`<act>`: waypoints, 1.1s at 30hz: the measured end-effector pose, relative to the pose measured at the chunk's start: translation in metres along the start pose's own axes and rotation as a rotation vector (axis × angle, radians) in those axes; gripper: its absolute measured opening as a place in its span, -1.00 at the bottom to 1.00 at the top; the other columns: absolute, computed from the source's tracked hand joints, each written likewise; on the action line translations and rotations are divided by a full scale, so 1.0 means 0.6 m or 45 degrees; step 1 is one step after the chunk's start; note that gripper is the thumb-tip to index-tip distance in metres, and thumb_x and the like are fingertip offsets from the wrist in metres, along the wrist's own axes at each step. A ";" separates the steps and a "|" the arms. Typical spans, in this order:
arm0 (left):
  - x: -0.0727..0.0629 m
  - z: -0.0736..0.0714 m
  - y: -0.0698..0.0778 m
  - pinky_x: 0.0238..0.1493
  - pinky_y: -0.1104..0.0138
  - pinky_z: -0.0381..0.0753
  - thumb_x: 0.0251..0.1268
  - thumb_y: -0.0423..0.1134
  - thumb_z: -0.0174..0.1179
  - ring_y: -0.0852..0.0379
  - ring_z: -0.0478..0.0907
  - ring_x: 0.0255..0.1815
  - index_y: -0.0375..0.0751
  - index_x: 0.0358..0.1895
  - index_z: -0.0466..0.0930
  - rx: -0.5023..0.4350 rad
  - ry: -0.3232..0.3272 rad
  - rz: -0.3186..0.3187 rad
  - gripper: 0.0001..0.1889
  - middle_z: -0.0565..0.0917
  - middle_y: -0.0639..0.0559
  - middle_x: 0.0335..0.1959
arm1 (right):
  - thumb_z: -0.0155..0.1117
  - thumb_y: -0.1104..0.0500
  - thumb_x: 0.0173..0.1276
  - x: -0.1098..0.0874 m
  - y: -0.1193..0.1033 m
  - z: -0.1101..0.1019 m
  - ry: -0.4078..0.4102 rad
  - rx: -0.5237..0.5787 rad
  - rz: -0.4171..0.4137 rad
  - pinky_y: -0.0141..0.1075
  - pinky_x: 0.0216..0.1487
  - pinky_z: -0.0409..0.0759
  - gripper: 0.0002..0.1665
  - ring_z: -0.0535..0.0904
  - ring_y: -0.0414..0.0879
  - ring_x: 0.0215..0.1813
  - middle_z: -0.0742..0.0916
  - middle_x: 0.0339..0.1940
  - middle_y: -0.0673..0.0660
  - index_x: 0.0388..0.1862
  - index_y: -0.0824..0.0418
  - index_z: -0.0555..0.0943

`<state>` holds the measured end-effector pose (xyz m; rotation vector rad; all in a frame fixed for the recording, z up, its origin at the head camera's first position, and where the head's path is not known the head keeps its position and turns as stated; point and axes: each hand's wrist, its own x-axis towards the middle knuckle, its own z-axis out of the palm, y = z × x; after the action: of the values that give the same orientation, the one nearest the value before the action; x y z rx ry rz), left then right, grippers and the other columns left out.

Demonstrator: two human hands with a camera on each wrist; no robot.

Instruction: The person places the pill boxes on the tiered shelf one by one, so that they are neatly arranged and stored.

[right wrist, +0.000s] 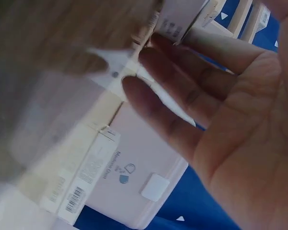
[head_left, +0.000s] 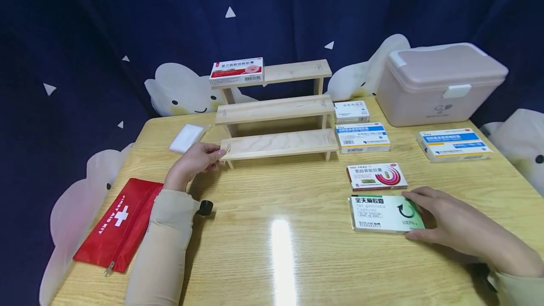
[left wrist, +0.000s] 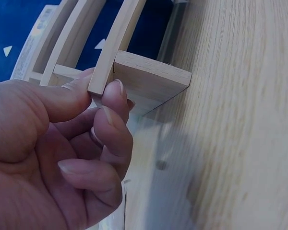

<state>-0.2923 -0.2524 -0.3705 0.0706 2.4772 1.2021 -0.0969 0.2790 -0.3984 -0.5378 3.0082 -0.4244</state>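
Observation:
My left hand (head_left: 199, 162) pinches the left end of the lowest tier of a three-tier wooden display stand (head_left: 280, 144). In the left wrist view the thumb lies on one face of the board (left wrist: 113, 57) and the index finger on the other. My right hand (head_left: 450, 221) holds the right end of a green-and-white capsule box (head_left: 382, 214) lying flat on the table, with the thumb at its near edge and the index finger at its far corner. The other right fingers (right wrist: 168, 115) extend past the box end (right wrist: 180, 19). A red-and-white medicine box (head_left: 237, 71) sits on the top tier's left.
Right of the stand lie a small white box (head_left: 352, 112), a blue-and-white box (head_left: 362, 137) and a pink-swirl capsule box (head_left: 376, 176). Another blue-and-white box (head_left: 454, 145) is near the pale medicine chest (head_left: 442, 84). A red first aid pouch (head_left: 119, 223) and white packet (head_left: 187, 138) lie left.

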 end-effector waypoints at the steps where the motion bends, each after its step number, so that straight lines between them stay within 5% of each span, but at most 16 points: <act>1: 0.000 0.000 -0.001 -0.35 0.32 0.40 0.55 -0.09 0.03 0.10 0.49 -0.38 -0.34 0.25 0.48 -0.006 -0.001 0.000 -0.57 0.67 -0.09 -0.30 | 0.58 -0.32 -0.06 0.001 -0.003 -0.004 0.021 -0.010 -0.015 0.17 0.08 0.47 0.06 0.54 0.23 0.12 0.59 0.13 0.32 0.24 0.38 0.54; 7: -0.001 -0.002 0.003 -0.36 0.32 0.39 0.56 -0.11 0.03 0.08 0.49 -0.37 -0.34 0.25 0.49 -0.021 0.004 0.002 -0.59 0.67 -0.13 -0.29 | 0.67 -0.25 -0.17 0.013 -0.013 -0.054 0.204 -0.085 -0.180 0.07 -0.09 0.57 -0.01 0.59 0.04 0.00 0.62 0.05 0.14 0.19 0.24 0.60; 11: -0.001 -0.003 0.005 -0.36 0.32 0.39 0.55 -0.11 0.04 0.07 0.49 -0.36 -0.34 0.24 0.49 -0.015 0.002 -0.005 -0.59 0.66 -0.14 -0.29 | 0.73 -0.19 -0.25 0.039 -0.015 -0.100 0.335 -0.100 -0.259 0.12 -0.18 0.57 -0.01 0.62 0.13 -0.03 0.63 0.06 0.17 0.18 0.22 0.61; 15: -0.002 -0.001 0.004 -0.36 0.32 0.38 0.56 -0.12 0.03 0.06 0.48 -0.36 -0.34 0.23 0.50 -0.006 -0.007 0.001 -0.60 0.65 -0.15 -0.29 | 0.78 -0.07 -0.34 0.081 -0.017 -0.154 0.428 -0.071 -0.328 -0.12 -0.12 0.52 -0.01 0.63 0.12 -0.04 0.65 0.09 0.17 0.17 0.20 0.62; 23: -0.003 -0.003 -0.002 -0.38 0.34 0.38 0.55 -0.13 0.04 0.08 0.48 -0.39 -0.34 0.18 0.53 -0.019 0.003 0.007 -0.63 0.65 -0.15 -0.30 | 0.67 -0.09 -0.04 0.208 -0.060 -0.264 0.320 0.013 -0.318 -0.38 -0.17 0.53 -0.08 0.62 -0.01 -0.07 0.61 0.12 0.12 0.30 0.18 0.55; 27: -0.002 -0.002 -0.004 -0.41 0.34 0.36 0.56 -0.13 0.04 0.09 0.47 -0.40 -0.33 0.18 0.53 -0.019 0.006 0.013 -0.64 0.65 -0.13 -0.31 | 0.56 -0.16 0.12 0.283 -0.084 -0.304 0.246 0.086 -0.243 -0.30 -0.06 0.58 -0.08 0.60 0.07 0.00 0.57 0.18 0.17 0.39 0.18 0.46; 30: -0.003 0.001 -0.004 -0.41 0.34 0.36 0.56 -0.14 0.04 0.08 0.48 -0.40 -0.33 0.18 0.53 -0.017 0.012 0.016 -0.64 0.65 -0.12 -0.32 | 0.48 -0.22 0.19 0.336 -0.096 -0.323 0.218 0.089 -0.208 -0.07 0.00 0.52 -0.05 0.55 0.12 0.05 0.56 0.19 0.21 0.44 0.20 0.40; 33: -0.005 0.003 -0.001 -0.39 0.33 0.38 0.56 -0.13 0.04 0.06 0.51 -0.37 -0.32 0.19 0.53 -0.014 0.023 0.010 -0.64 0.65 -0.10 -0.32 | 0.42 -0.29 0.20 0.382 -0.103 -0.336 0.193 0.063 -0.196 -0.08 -0.06 0.42 0.01 0.49 0.11 0.05 0.57 0.16 0.24 0.47 0.22 0.35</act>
<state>-0.2889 -0.2520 -0.3711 0.0667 2.4875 1.2252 -0.3121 0.1959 -0.1892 -0.7697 3.1005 -0.5726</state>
